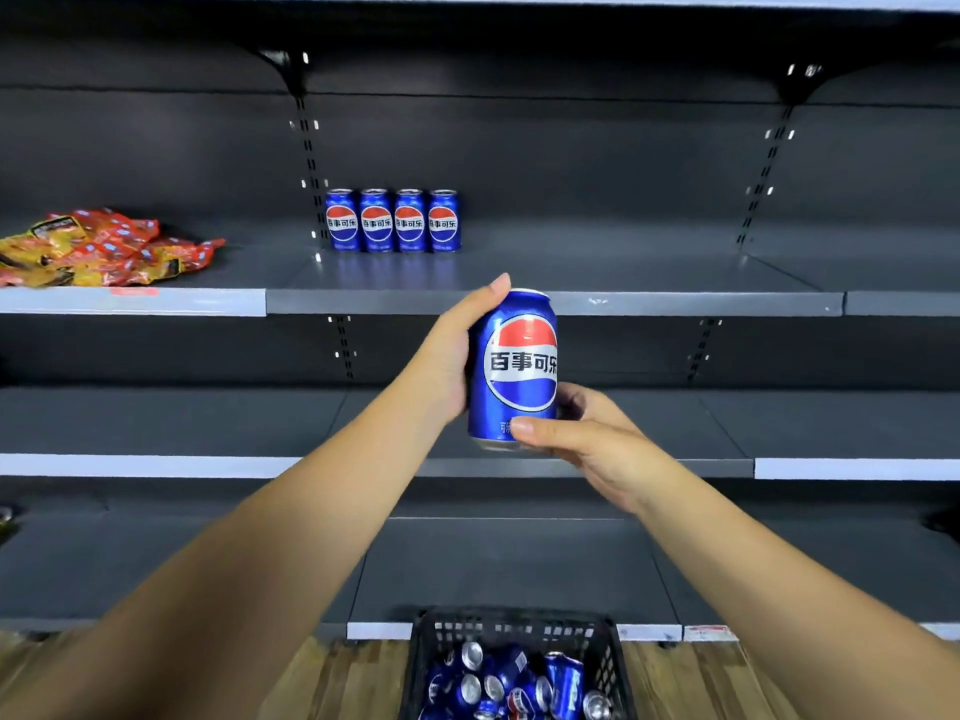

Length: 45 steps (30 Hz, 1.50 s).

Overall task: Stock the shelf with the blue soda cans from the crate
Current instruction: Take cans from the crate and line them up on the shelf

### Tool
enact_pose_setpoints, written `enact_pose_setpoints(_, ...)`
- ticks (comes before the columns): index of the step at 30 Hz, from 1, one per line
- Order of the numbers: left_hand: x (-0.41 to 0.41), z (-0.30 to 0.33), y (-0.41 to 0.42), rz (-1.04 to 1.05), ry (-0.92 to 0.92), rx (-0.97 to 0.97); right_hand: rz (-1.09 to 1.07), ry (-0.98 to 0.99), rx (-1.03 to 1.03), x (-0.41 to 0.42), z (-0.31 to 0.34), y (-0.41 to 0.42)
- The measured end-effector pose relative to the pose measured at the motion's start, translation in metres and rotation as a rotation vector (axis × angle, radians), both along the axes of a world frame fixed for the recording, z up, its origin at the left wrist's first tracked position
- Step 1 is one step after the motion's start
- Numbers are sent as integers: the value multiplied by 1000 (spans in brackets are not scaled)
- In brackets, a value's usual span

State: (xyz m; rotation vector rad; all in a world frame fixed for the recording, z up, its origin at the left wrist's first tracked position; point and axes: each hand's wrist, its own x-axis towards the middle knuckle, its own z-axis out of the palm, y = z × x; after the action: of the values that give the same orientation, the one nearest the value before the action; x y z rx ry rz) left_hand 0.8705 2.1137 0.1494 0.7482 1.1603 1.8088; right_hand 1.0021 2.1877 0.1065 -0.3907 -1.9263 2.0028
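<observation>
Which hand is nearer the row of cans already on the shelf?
Left. The left hand grips the held can just below the row of cans; the right hand pinches its base, lower and further right.

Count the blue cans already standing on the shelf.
4, upright in a row at the back of the shelf: first, second, third, fourth. None seems hidden.

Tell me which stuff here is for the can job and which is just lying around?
For the job: held blue can, left hand, right hand, four shelved cans, black crate, shelf.
Lying about: red snack packets.
</observation>
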Motion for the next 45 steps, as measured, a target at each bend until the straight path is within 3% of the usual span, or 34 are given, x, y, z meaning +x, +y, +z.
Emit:
enact_pose_setpoints(5,-21,1,48,92,61,-67,-68,-42,50,-27,1,53)
enact_pose_setpoints(10,-69,-1,85,446,108,-216,-92,-45,8,-54,16,111)
enact_pose_setpoints(14,-109,-9,88,546,129,-326,-105,-43,-3,-76,32,150)
enact_pose_setpoints(21,-143,-1,122,550,193,-450,-240,-19,-62,-128,37,192)
enact_pose_setpoints(24,-154,3,139,560,283,-464,-245,-39,17,-144,43,205)
enact_pose_setpoints(29,-190,-10,152,637,780,-515,-235,-133,307,-179,45,230)
enact_pose_setpoints(33,-227,-7,162,660,970,-550,-264,-146,375,-216,39,234)
enact_pose_setpoints(39,-284,-11,187,557,1096,-583,-322,-241,499,-275,27,247)
enact_pose_setpoints(45,-334,-33,224,513,1038,-628,-407,-258,495,-322,14,264)
